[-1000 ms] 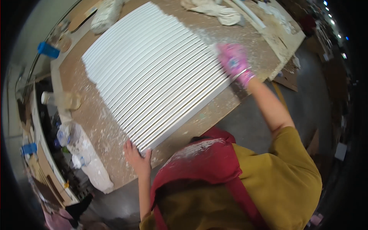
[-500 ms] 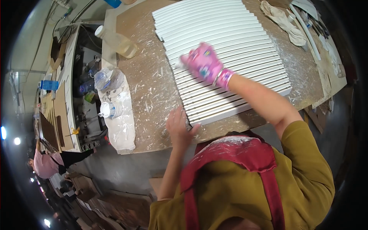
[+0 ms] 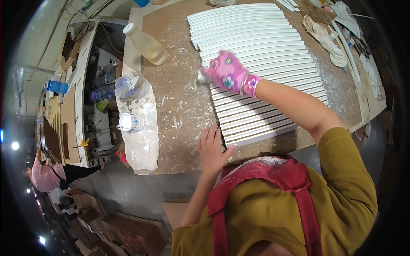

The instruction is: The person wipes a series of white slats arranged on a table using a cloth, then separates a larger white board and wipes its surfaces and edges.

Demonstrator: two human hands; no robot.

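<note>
White slats (image 3: pixel 252 53) lie side by side on a worn brown worktable (image 3: pixel 181 98), their left ends slightly uneven. My right hand (image 3: pixel 228 74), in a pink flowered glove, is over the left ends of the slats with its fingers closed. A small white thing (image 3: pixel 203 77) shows at its fingertips, blurred, its kind unclear. My bare left hand (image 3: pixel 211 148) rests with fingers spread on the table at the near left corner of the slats, the thumb against the nearest one.
Left on the table are a capped bottle of pale liquid (image 3: pixel 147 46), a clear plastic bag (image 3: pixel 130 86) and a white tub (image 3: pixel 129 122) on a stained cloth (image 3: pixel 143 151). A crumpled cloth (image 3: pixel 324 40) lies at far right. A person in pink (image 3: pixel 48 176) works at another bench.
My gloved right hand has moved across the slats to their left ends, bringing the white thing past the edge. My left hand stays at the corner. The whole view has shifted slightly.
</note>
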